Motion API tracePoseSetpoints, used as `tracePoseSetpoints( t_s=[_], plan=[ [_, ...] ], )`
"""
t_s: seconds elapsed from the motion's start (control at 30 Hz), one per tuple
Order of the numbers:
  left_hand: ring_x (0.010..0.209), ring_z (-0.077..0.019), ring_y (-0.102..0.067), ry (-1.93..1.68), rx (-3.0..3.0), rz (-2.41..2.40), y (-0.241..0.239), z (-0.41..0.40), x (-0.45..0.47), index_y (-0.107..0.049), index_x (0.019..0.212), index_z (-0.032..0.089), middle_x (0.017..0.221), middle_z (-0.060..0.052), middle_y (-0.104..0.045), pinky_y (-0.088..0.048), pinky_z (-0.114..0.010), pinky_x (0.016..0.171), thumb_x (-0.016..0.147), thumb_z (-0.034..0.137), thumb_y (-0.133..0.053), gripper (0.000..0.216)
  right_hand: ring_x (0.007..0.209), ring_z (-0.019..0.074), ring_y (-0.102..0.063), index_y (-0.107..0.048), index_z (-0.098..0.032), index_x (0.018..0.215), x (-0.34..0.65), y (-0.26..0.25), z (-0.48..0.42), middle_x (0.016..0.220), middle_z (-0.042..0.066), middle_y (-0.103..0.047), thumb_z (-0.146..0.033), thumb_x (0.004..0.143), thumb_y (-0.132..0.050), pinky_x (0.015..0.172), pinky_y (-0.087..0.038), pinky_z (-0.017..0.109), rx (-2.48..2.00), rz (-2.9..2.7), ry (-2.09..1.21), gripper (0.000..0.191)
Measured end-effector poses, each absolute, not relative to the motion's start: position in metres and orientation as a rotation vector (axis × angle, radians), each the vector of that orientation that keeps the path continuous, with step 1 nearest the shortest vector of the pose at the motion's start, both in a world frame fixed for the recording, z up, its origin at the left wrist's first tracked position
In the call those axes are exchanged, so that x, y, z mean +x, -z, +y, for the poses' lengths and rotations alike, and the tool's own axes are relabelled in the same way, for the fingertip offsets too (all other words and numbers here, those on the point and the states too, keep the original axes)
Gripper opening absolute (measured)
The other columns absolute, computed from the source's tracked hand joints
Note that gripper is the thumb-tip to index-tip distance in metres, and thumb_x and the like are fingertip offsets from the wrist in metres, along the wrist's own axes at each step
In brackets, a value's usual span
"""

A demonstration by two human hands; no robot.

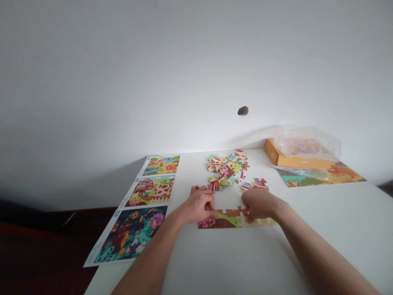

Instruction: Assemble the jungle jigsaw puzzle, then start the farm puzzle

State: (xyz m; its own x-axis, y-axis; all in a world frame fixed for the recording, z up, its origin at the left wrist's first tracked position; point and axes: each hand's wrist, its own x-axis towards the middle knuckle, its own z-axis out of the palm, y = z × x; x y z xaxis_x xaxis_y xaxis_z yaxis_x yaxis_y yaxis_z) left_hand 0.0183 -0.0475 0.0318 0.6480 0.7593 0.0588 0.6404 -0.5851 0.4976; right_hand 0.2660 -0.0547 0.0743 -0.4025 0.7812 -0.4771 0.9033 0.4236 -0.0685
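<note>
- Left hand (199,205), ours: fingers bent, thumb low against the left part of the strip; we cannot tell whether anything is pinched.
- Right hand (260,203), ours: fingers curled in, tips bearing down on the strip farther right; whether they grip a piece, we cannot tell.
- One strip of joined, printed cardboard puzzle pieces (229,220), pink, brown and green with a white fence, flat beneath our hands, its knobbed upper edge exposed. We judge that uneven pressure or a sideways drag could buckle or part its joints.
- One red cardboard piece with a white cross (211,187), just beyond our left knuckles; a careless wrist might nudge it away.
- One small group of multicoloured cardboard pieces (260,182), just beyond our right hand, liable to scatter if our knuckles push forward.
- One loose heap of mixed-colour cardboard pieces (227,170), farther back; overlapping pieces could slide if brushed.
- One white paper sheet with three coloured pictures (130,233), at left, overhanging the table edge; our forearm could shift it.
- One orange cardboard box (294,162), back right, under a crumpled clear plastic bag (307,137).
- One smooth white table (196,262), beneath all.
</note>
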Motion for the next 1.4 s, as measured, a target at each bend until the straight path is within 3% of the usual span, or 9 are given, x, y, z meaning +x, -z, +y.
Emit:
tracePoseSetpoints(
  t_s=[0.23, 0.43, 0.57, 1.07, 1.4],
  plan=[
    [0.087, -0.0192, -0.053, -0.370, 2.428, 1.168, -0.027, -0.048, 0.023, -0.061, 0.061, 0.018, 0.072, 0.000, -0.066, -0.028, -0.035, 0.085, 0.073, 0.043, -0.078, 0.033, 0.085, 0.0288, -0.069, -0.076, -0.017, 0.090, 0.264, -0.075, -0.055, 0.090, 0.011, -0.074, -0.031, 0.057, -0.082, 0.060, -0.043, 0.027, 1.450, 2.366, 0.445, 0.037],
    [0.084, -0.0184, -0.053, -0.385, 2.430, 1.197, -0.025, -0.047, 0.024, -0.061, 0.061, 0.017, 0.075, -0.001, -0.067, -0.028, -0.034, 0.084, 0.073, 0.049, -0.076, 0.038, 0.083, 0.0299, -0.068, -0.074, -0.017, 0.091, 0.263, -0.072, -0.050, 0.089, 0.012, -0.073, -0.056, 0.061, -0.077, 0.057, -0.040, 0.027, 1.471, 2.430, 0.415, 0.049],
    [0.083, -0.0185, -0.051, -0.389, 2.435, 1.197, -0.026, -0.048, 0.026, -0.061, 0.060, 0.017, 0.073, -0.002, -0.066, -0.028, -0.035, 0.083, 0.075, 0.052, -0.074, 0.040, 0.081, 0.0292, -0.068, -0.073, -0.018, 0.088, 0.260, -0.068, -0.049, 0.086, 0.010, -0.073, -0.064, 0.062, -0.074, 0.057, -0.039, 0.027, 1.481, 2.485, 0.417, 0.053],
    [0.084, -0.0193, -0.052, -0.379, 2.441, 1.213, -0.023, -0.046, 0.024, -0.058, 0.059, 0.017, 0.070, -0.001, -0.064, -0.028, -0.034, 0.084, 0.077, 0.059, -0.068, 0.046, 0.084, 0.0277, -0.068, -0.073, -0.020, 0.088, 0.244, -0.065, -0.057, 0.089, 0.011, -0.073, -0.056, 0.064, -0.078, 0.065, -0.047, 0.028, 1.578, 2.453, 0.440, 0.044],
    [0.082, -0.0177, -0.051, -0.370, 2.447, 1.185, -0.024, -0.044, 0.022, -0.057, 0.059, 0.017, 0.068, 0.001, -0.062, -0.026, -0.034, 0.083, 0.078, 0.055, -0.069, 0.045, 0.083, 0.0258, -0.067, -0.073, -0.020, 0.087, 0.270, -0.062, -0.046, 0.088, 0.009, -0.072, -0.063, 0.068, -0.072, 0.063, -0.042, 0.027, 1.470, 2.416, 0.508, 0.047]
  ],
)
